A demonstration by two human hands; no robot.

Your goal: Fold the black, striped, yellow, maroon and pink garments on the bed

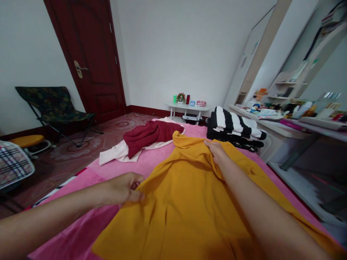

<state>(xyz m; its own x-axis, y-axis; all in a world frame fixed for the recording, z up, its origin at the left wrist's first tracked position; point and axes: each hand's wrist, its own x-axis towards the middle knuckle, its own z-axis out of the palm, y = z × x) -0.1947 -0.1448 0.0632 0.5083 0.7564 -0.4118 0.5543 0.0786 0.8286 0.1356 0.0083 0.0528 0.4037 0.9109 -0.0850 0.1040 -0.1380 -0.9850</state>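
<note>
A mustard-yellow long-sleeved top [184,187] lies spread over the pink bed cover [154,160], its collar end pointing away from me. My left hand [127,189] pinches the garment's left edge between thumb and fingers. Farther up, near the collar, my right hand [215,150] grips the cloth at the right shoulder. Some of the fabric bunches in folds between the two hands. The right forearm crosses over the garment's right side and hides part of it.
Beyond the top lie a crumpled dark red garment [154,135] and a white garment [115,153]. A folded black-and-white stack [234,124] sits at the bed's far right. A cluttered dressing table [284,124] stands to the right, a camouflage folding chair [54,104] to the left.
</note>
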